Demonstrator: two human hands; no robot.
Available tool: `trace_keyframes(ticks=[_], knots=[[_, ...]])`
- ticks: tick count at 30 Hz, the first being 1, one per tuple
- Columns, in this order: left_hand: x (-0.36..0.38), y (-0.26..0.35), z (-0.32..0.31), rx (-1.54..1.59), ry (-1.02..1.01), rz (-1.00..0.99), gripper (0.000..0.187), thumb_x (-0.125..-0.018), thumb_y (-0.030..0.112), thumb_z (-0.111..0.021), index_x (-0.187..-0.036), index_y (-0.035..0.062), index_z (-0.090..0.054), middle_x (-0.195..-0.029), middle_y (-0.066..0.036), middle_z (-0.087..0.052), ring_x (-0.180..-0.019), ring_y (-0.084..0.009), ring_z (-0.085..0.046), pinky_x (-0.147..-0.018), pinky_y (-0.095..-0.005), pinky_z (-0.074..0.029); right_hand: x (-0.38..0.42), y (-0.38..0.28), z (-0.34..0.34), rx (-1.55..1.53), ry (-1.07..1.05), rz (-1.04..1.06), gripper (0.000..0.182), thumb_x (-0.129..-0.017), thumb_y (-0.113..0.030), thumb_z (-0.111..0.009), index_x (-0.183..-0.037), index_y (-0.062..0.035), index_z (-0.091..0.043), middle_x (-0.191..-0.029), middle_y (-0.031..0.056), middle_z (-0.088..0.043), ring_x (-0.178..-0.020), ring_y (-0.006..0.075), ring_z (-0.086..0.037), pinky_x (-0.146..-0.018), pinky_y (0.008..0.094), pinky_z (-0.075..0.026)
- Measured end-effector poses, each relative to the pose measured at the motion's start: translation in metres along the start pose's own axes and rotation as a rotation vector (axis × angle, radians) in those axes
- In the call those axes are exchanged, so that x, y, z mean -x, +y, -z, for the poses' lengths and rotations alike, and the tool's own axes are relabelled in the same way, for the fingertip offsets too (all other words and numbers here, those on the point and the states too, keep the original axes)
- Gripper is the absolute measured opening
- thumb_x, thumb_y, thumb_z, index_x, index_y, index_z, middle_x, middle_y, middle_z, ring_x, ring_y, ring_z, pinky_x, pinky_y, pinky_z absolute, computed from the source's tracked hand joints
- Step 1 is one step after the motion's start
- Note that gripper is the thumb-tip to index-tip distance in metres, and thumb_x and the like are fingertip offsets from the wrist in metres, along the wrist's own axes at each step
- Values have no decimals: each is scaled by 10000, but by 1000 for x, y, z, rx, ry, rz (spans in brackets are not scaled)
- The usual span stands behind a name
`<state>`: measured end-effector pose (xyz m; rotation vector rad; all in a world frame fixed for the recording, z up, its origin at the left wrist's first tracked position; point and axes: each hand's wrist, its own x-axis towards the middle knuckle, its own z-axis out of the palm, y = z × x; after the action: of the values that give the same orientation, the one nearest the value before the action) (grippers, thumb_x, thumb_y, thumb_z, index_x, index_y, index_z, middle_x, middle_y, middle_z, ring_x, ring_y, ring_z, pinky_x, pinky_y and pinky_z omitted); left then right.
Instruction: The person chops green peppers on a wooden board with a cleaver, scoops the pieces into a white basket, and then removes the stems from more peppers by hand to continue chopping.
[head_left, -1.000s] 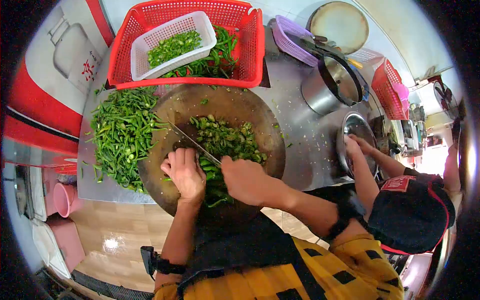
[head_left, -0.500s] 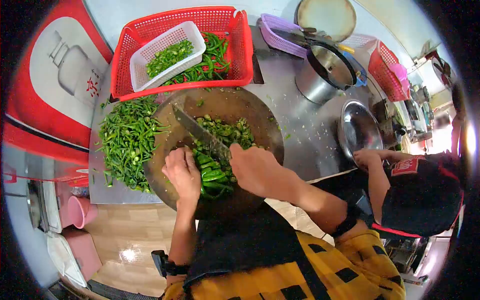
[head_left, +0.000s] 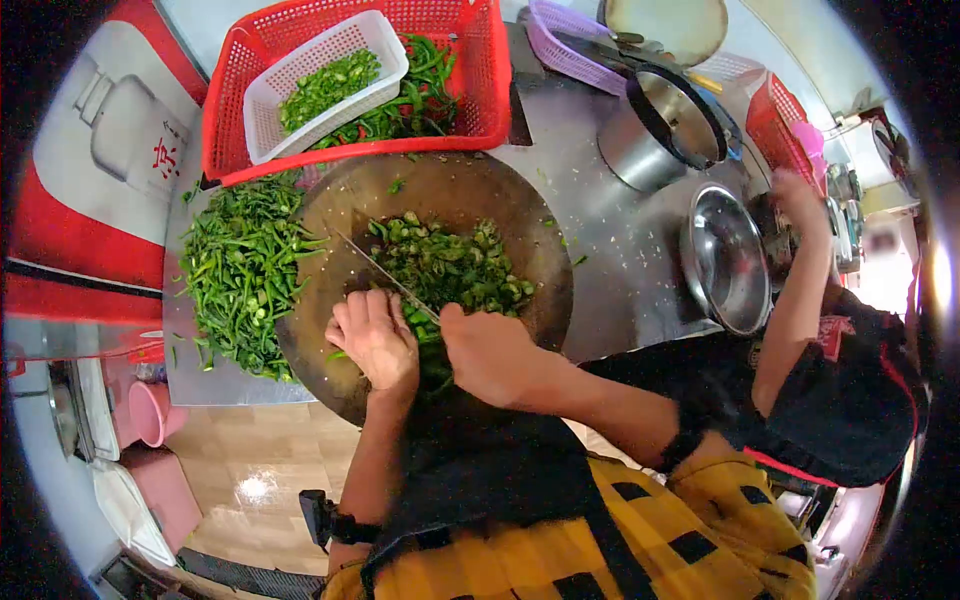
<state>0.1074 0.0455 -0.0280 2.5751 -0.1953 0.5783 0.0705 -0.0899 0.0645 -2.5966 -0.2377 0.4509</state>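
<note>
My right hand [head_left: 495, 358]: one, closed round the handle of a knife [head_left: 385, 278], blade slanting across the board towards the far left. My left hand [head_left: 378, 345]: one, fingers bent, just beside the blade, over green peppers partly hidden; whether it grips any, I cannot tell. Round chopping board [head_left: 325, 205]: one, on the metal surface [head_left: 605, 285]. Chopped peppers [head_left: 445, 262]: one heap, on the board, beyond my hands. Whole-looking peppers [head_left: 245, 275]: one pile, left of the board. Red basket [head_left: 484, 50]: one, behind, holding a white basket [head_left: 342, 113].
</note>
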Motion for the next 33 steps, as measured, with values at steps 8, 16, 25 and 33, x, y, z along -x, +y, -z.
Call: trace_keyframes(ticks=[8, 16, 25, 33], knots=[[-5, 1, 0, 30, 79, -44, 76, -801, 120, -610, -820, 77, -550, -837, -87, -500, -850, -290, -466, -777, -411, -321, -36, 23, -3, -30, 135, 37, 134, -782, -65, -506, -860, 32, -458, -660, 253, -591, -657, 440, -605, -578, 524, -474], [-2, -1, 0, 28, 88, -26, 77, -802, 124, -605, -824, 69, -555, -825, -91, -503, -847, -291, -472, -780, -407, -324, 29, -6, 36, -81, -158, -151, 214, -787, -91, -507, -931, 62, -470, -770, 295, -609, -743, 465, -615, -656, 552, -487], [2, 0, -1, 18, 65, -62, 83, -795, 132, -619, -839, 87, -564, -833, -86, -513, -847, -287, -480, -774, -412, -333, -39, 9, -26, -62, 103, -75, 213, -786, -112, -520, -917, 53, -491, -749, 262, -623, -710, 432, -636, -617, 511, -521], [1, -4, 18, 22, -26, 31, 72, -850, 152, -576, -887, 91, -568, -862, -79, -527, -873, -294, -488, -772, -422, -339, 11, 8, 15, -149, 232, -137, 193, -870, -154, -494, -867, 37, -466, -686, 266, -569, -669, 470, -552, -605, 546, -416]])
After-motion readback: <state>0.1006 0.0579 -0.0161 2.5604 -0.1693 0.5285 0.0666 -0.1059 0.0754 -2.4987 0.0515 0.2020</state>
